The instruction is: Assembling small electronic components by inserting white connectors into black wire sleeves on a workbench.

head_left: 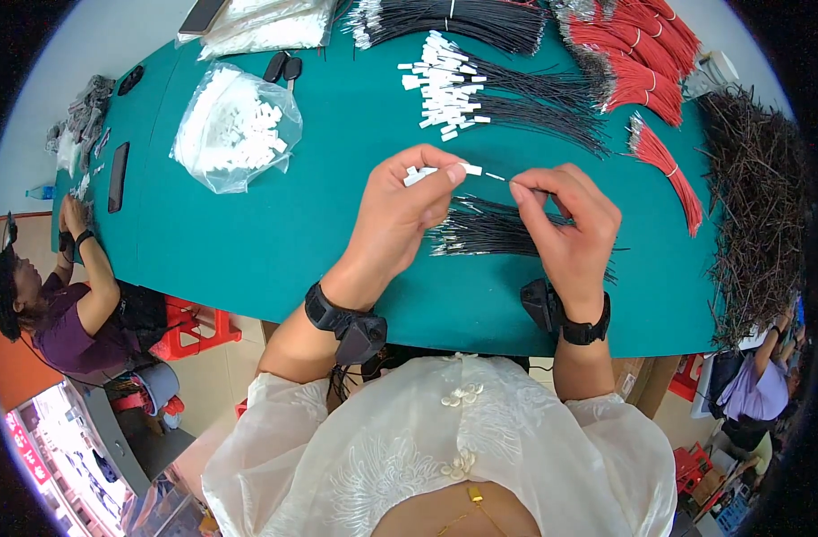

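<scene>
My left hand point(400, 201) is closed, pinching a small white plastic connector housing point(471, 169) between thumb and forefinger. More white housings show in its curled fingers. My right hand point(574, 215) pinches a thin black wire, its pale metal terminal point(495, 176) pointing left at the housing, with a slight gap visible between them. Beneath both hands lies a pile of black wires point(489, 231) with bare metal ends toward the left. Beyond them are finished-looking black wires point(543, 94) whose left ends carry white housings point(446, 85).
An opened clear bag of white housings point(239, 134) lies left on the green table point(328, 224). Red wire bundles point(642, 67) and black bundles point(480, 20) are at the back. A dark tangled heap point(758, 215) covers the right edge. A person point(68, 304) sits at far left.
</scene>
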